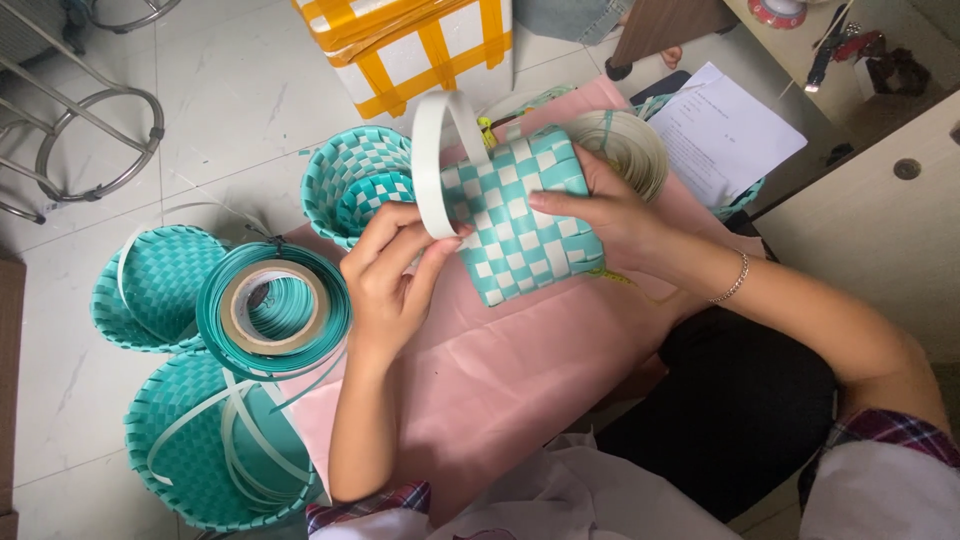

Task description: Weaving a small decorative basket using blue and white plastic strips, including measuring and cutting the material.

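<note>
I hold a small woven basket (520,220) of teal and white checks over a pink cloth (520,370) on my lap. My right hand (610,210) grips the basket's right side, fingers laid across the weave. My left hand (395,270) pinches a white plastic strip (432,160) that loops up from the basket's left edge like a handle.
A teal strap roll (272,308) lies left of my left arm. Teal woven baskets (160,285) (215,450) (355,185) stand on the tiled floor. A white strap roll (625,145), a yellow-banded box (420,45), a printed sheet (725,130) and a metal stool frame (95,140) surround them.
</note>
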